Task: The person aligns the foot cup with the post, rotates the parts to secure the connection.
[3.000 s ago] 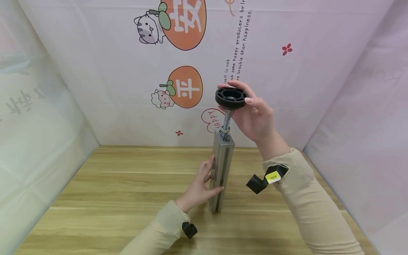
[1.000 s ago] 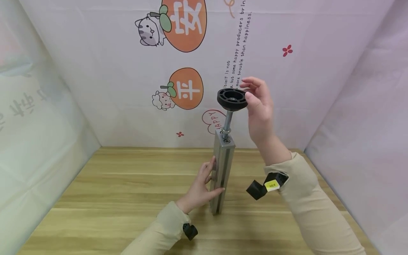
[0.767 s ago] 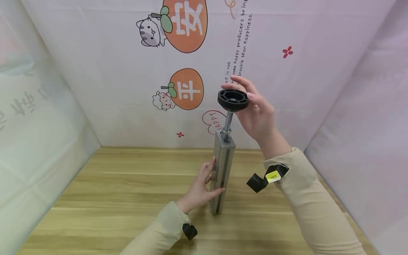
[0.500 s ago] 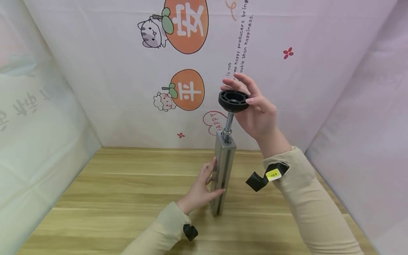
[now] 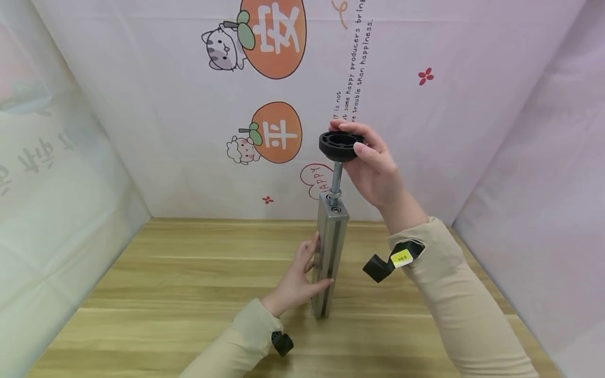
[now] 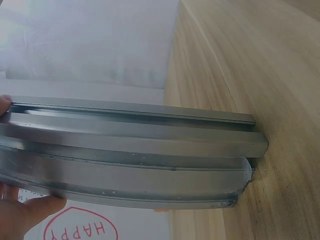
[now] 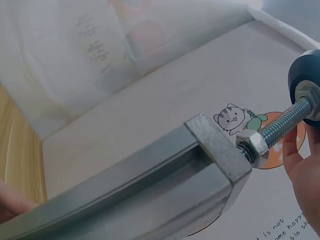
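Observation:
My left hand (image 5: 294, 279) holds an aluminium profile (image 5: 332, 247) upright on the wooden table, fingers on its far left side and thumb across the near face. The left wrist view shows the slotted profile's (image 6: 130, 145) lower end at the tabletop. From the metal end cap (image 7: 220, 142) rises a threaded rod (image 7: 286, 122) with a hex nut (image 7: 253, 146) close to the cap. On top of the rod sits a round black levelling foot (image 5: 336, 153), hollow side up. My right hand (image 5: 378, 170) grips the foot's rim, thumb on the near right edge and fingers behind.
The wooden table (image 5: 189, 294) meets a white printed cloth backdrop (image 5: 212, 184) behind the profile. Cloth walls rise at the left (image 5: 61, 173) and right (image 5: 529, 173). A small black camera mount is strapped to each sleeve.
My right hand had loosened at the foot's right side, then reached its fingers back behind the rim. Now thumb and fingers have swung leftward round the foot. The left hand and profile stay put.

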A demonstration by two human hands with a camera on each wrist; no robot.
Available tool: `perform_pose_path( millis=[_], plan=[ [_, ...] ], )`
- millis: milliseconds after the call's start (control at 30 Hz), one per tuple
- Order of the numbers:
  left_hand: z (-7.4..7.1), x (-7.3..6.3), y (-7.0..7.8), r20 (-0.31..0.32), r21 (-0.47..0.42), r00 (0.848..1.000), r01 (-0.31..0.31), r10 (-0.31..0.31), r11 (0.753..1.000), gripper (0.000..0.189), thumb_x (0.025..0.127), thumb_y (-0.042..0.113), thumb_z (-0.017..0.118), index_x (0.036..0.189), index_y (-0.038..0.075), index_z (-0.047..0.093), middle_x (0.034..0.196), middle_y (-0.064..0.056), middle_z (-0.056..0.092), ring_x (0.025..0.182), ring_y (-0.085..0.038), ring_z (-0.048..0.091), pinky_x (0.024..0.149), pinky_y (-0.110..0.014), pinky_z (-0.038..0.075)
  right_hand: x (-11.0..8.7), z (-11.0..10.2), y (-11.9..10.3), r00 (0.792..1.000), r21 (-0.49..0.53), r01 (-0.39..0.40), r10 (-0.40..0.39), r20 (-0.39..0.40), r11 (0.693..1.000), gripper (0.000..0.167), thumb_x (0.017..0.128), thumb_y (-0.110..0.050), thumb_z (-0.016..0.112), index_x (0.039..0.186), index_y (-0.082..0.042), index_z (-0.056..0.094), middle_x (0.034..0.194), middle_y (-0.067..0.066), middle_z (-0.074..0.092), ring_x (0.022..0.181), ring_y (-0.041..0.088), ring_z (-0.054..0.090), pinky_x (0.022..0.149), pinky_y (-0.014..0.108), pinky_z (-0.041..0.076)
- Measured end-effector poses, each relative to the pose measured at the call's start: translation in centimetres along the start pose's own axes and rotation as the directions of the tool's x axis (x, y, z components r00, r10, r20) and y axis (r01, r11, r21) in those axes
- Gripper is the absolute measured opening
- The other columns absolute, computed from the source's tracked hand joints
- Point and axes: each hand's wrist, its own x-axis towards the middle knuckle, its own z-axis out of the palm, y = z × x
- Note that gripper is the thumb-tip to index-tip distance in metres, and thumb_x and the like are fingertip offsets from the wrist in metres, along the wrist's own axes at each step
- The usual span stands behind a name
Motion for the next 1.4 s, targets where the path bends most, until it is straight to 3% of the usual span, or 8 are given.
perform_pose_path(
  millis=[233,433,567,767,1067,1233,1267,1400],
  plan=[
    [0.1,-0.1,-0.2,-0.001,0.007,1.000,-0.019,0.019,1.000,0.110,0.078,-0.006,0.072,0.152,0.035,0.002,0.132,-0.019,0.032,0.123,-0.028,0.038,0.099,-0.053,0.043,-0.1,1.0,-0.5,0.995,-0.190,-0.001,-0.018,-0.101,0.982,0.027,0.085,-0.002,0.052,0.097,-0.017,0.071,0.120,0.003,0.054,0.122,0.029,0.040,0.092,0.027,0.047],
    [0.3,-0.1,-0.4,-0.004,0.006,1.000,-0.030,0.030,1.000,0.107,0.078,-0.004,0.072,0.153,0.028,0.004,0.132,-0.018,0.033,0.123,-0.023,0.037,0.100,-0.053,0.042,-0.5,1.8,-1.4,0.989,-0.461,-0.017,-0.053,-0.140,0.887,0.035,0.083,0.003,0.051,0.091,-0.024,0.071,0.117,-0.003,0.056,0.119,0.027,0.045,0.090,0.022,0.049],
    [0.3,-0.2,-0.3,-0.012,0.003,0.999,-0.030,0.030,1.000,0.108,0.078,-0.005,0.072,0.153,0.032,0.003,0.132,-0.018,0.033,0.123,-0.023,0.037,0.100,-0.052,0.043,-0.8,2.1,-1.8,0.991,-0.660,0.014,-0.097,-0.090,0.751,0.020,0.084,0.003,0.056,0.094,-0.005,0.072,0.118,0.004,0.056,0.117,0.020,0.045,0.091,0.020,0.045],
    [0.1,-0.1,0.0,-0.020,0.005,0.999,-0.038,0.038,0.999,0.109,0.077,-0.006,0.072,0.153,0.031,0.003,0.132,-0.019,0.034,0.122,-0.027,0.038,0.099,-0.053,0.043,-0.7,2.2,-2.1,0.965,-0.890,0.188,-0.246,0.090,0.414,0.021,0.079,-0.007,0.066,0.097,0.003,0.070,0.112,0.022,0.060,0.106,0.009,0.038,0.087,0.029,0.032],
    [-0.1,-0.1,0.1,-0.002,-0.001,1.000,-0.003,0.003,1.000,0.107,0.078,-0.006,0.071,0.153,0.029,0.004,0.133,-0.019,0.033,0.124,-0.027,0.037,0.101,-0.053,0.041,-0.6,2.1,-2.5,0.955,-0.942,0.202,-0.267,0.129,0.270,0.022,0.078,-0.010,0.070,0.097,0.000,0.071,0.106,0.021,0.061,0.098,0.029,0.039,0.081,0.032,0.029],
    [0.0,-0.2,0.0,0.008,-0.005,1.000,0.017,-0.017,1.000,0.106,0.079,-0.005,0.071,0.153,0.028,0.003,0.134,-0.018,0.032,0.125,-0.026,0.036,0.102,-0.052,0.041,-0.7,1.9,-2.6,0.965,-0.939,0.181,-0.236,0.112,0.294,0.022,0.080,-0.010,0.067,0.099,0.000,0.071,0.108,0.021,0.060,0.099,0.019,0.038,0.081,0.030,0.029],
    [0.1,-0.1,0.0,0.008,-0.006,1.000,0.016,-0.016,1.000,0.106,0.079,-0.005,0.071,0.153,0.029,0.003,0.135,-0.018,0.031,0.126,-0.026,0.036,0.102,-0.052,0.041,-0.7,1.8,-2.7,0.971,-0.926,0.162,-0.222,0.087,0.342,0.022,0.081,-0.010,0.066,0.099,0.002,0.070,0.108,0.019,0.060,0.101,0.017,0.038,0.082,0.029,0.030],
    [0.1,-0.2,0.0,0.002,-0.012,1.000,-0.003,0.003,1.000,0.105,0.080,-0.005,0.070,0.153,0.029,0.003,0.134,-0.019,0.031,0.124,-0.028,0.037,0.101,-0.054,0.041,-0.7,1.9,-2.5,0.984,-0.761,0.041,-0.159,-0.083,0.648,0.024,0.087,-0.005,0.053,0.103,0.008,0.065,0.111,0.004,0.058,0.106,0.013,0.044,0.088,0.019,0.040]
  ],
)
